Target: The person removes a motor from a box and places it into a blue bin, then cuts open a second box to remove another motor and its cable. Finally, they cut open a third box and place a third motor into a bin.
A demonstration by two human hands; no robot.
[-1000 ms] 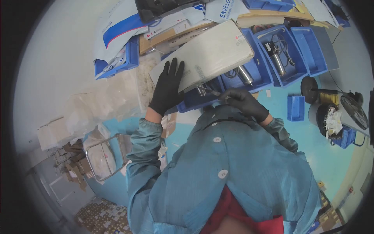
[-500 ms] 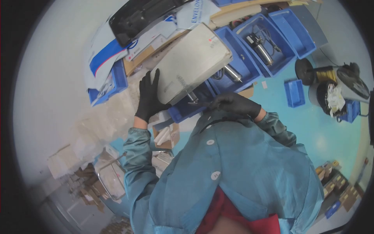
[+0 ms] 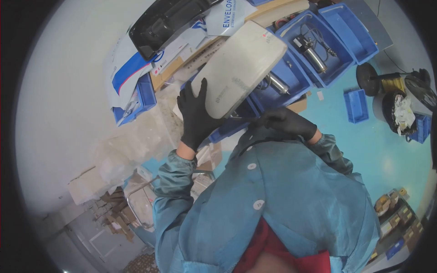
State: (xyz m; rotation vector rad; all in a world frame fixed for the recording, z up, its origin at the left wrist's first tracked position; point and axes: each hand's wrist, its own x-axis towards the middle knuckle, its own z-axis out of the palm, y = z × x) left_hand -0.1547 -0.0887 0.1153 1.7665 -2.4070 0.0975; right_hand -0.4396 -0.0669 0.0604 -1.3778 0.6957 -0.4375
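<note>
My left hand (image 3: 198,113), in a black glove, grips the near-left end of a large pale box-shaped casing (image 3: 246,63), its thumb and fingers spread around the end. The casing lies slantwise across blue bins. My right hand (image 3: 289,123), also black-gloved, is close to my body with its fingers curled. A thin dark rod (image 3: 243,118) runs from its fingertips toward the casing's lower edge; its kind cannot be made out. Right of the casing, a silver cylindrical motor-like part (image 3: 278,84) lies in a blue bin (image 3: 298,73).
Another silver cylinder with a cable (image 3: 314,59) lies in a further blue bin (image 3: 343,48). A black moulded tray (image 3: 168,27) and printed envelopes (image 3: 227,18) are at the back. On the floor at right are a small blue bin (image 3: 356,105), wire spools (image 3: 391,82) and a waste bin (image 3: 403,113).
The view has shifted slightly. The casing has turned a little, and its lower edge now hides most of a small metal part seen before. My left hand has moved right with it.
</note>
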